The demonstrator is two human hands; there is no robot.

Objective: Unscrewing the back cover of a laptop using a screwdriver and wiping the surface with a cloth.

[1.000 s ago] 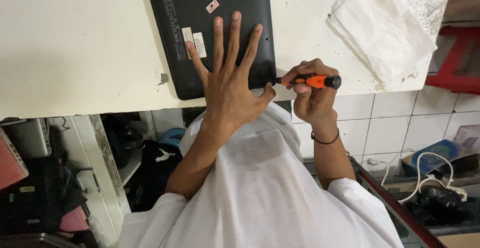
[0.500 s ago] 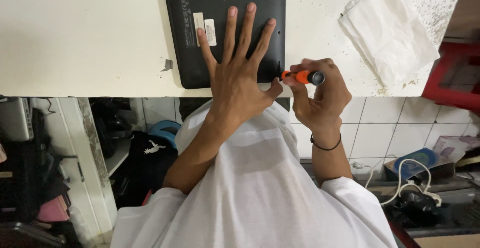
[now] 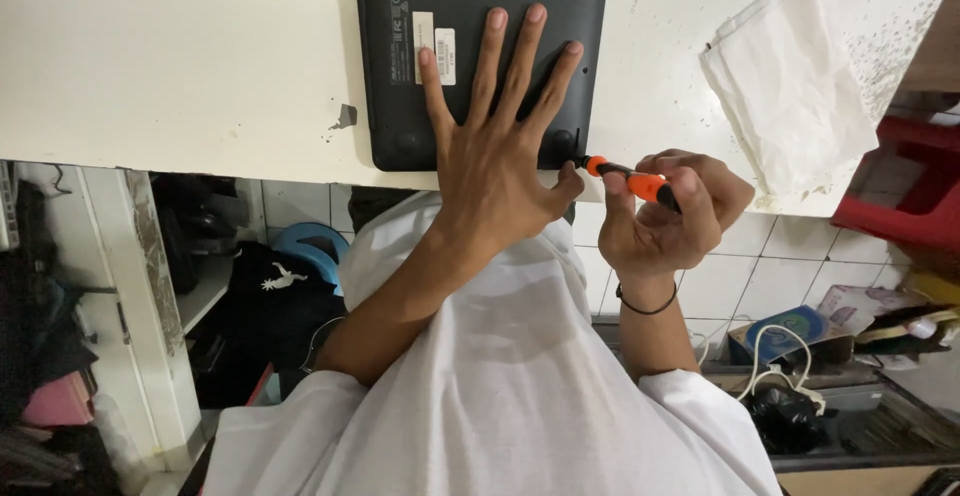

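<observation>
Black plastic marks the underside of a laptop [image 3: 480, 16] lying face down on the cream bench [image 3: 180, 66], its near edge almost flush with the bench's front edge. Of the two hands, the left hand [image 3: 495, 156] lies flat on the laptop's base, fingers spread wide and pressed down, with the thumb reaching toward the near right corner. The right hand [image 3: 665, 211] hovers just off the front edge of the bench, fingers curled and pinching an orange-handled screwdriver [image 3: 630, 181]; its dark tip points at the laptop's near right corner, close by a round rubber foot [image 3: 563, 141], though whether it touches a screw I cannot tell. Two pale stickers [image 3: 433, 46] sit beside the left index finger. Toward the bench's right end lies a folded white cloth [image 3: 790, 86], well apart from the laptop.
</observation>
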